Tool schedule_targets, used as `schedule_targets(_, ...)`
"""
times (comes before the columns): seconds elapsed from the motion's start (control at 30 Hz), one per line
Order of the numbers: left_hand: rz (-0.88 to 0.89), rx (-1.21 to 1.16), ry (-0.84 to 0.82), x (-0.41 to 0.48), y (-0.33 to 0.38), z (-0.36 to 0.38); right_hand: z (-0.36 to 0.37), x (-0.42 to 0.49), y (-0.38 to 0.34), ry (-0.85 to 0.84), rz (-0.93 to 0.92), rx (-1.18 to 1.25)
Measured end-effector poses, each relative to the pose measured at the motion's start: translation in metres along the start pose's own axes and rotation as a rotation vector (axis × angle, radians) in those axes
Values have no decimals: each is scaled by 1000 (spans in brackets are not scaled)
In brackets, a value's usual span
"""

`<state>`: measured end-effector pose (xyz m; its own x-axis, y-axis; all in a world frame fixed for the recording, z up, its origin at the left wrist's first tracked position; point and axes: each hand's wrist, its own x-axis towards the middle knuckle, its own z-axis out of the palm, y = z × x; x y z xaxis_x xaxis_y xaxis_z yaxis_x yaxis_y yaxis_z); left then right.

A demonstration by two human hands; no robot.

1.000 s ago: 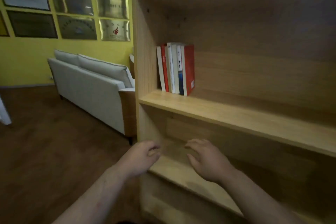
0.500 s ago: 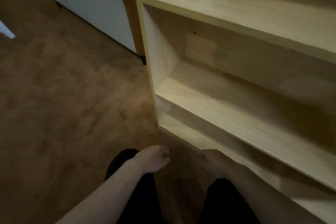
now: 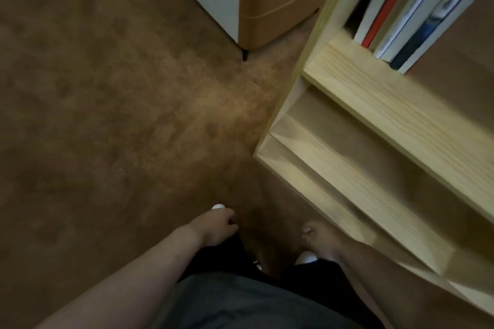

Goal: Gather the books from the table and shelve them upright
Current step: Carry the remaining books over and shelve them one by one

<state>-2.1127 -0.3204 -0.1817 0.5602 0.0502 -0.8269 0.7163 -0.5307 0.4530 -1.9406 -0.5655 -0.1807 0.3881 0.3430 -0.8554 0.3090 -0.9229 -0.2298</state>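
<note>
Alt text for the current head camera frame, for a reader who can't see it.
Seen from above, the left hand and right hand hang empty and loosely curled over a brown floor. At right stands a wooden bookcase with a row of books upright on its upper shelf; the end of a sofa sits beyond.

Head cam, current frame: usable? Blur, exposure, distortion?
Head view: dim and soft all over; bookshelf edges smear with motion blur, and the text on the books is unreadable. Head view: left hand and right hand are underexposed near the dark bottom edge; the carpet has one brighter patch mid-frame. Head view: wide-angle splay on the shelf lines; no glare.
</note>
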Motion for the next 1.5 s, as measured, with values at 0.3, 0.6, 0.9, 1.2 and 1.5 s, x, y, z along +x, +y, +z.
schedule_targets(0.3, -121, -111, 131, -111, -67, -103, -67, -48, -148, -22, -97, -36)
schedule_targets(0.6, -170, -328, 281, -140, -126, -206, -133, -23, -275, 76, -190, 63)
schedule_targets(0.9, -171, -428, 362, -98, -147, -337, -206, 69, -371, 68, -227, -6)
schedule_targets(1.2, -187, -261, 252, -47, -149, -492, -272, 136, -422, 48, -113, -33)
schedule_targets(1.5, -143, -16, 120, 21, -136, -615, -310, 163, -430, 133, 60, 157)
